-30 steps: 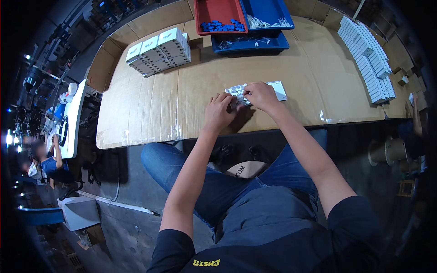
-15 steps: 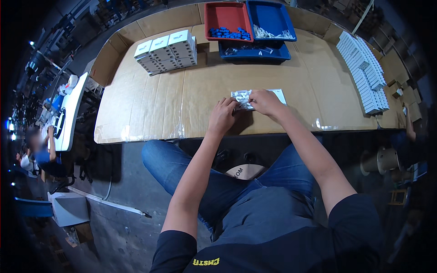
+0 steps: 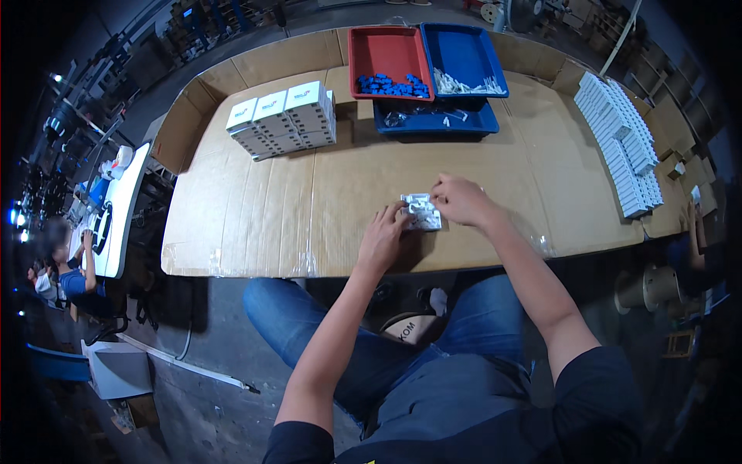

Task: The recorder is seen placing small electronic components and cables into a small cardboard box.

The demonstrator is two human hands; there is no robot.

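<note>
Near the front middle of the table lies a small white plastic housing [image 3: 421, 212] with moulded shapes on its upper face. My left hand [image 3: 383, 235] grips its left edge, fingertips curled over the side. At its upper right corner, my right hand [image 3: 462, 201] has its thumb and fingers pinched together. Those fingertips hide whatever may be between them.
At the back stand a red bin [image 3: 386, 54] with blue parts, a blue bin [image 3: 462, 56] with white parts and a lower blue bin [image 3: 440, 127]. White boxes [image 3: 280, 120] are stacked at left. Rows of white units [image 3: 618, 143] line the right side. A cardboard wall [image 3: 255, 52] borders the table.
The view has tilted, so the table appears lower. The flat white panel extending right from under my right hand no longer shows. My right hand has shifted to the housing's upper right corner.
</note>
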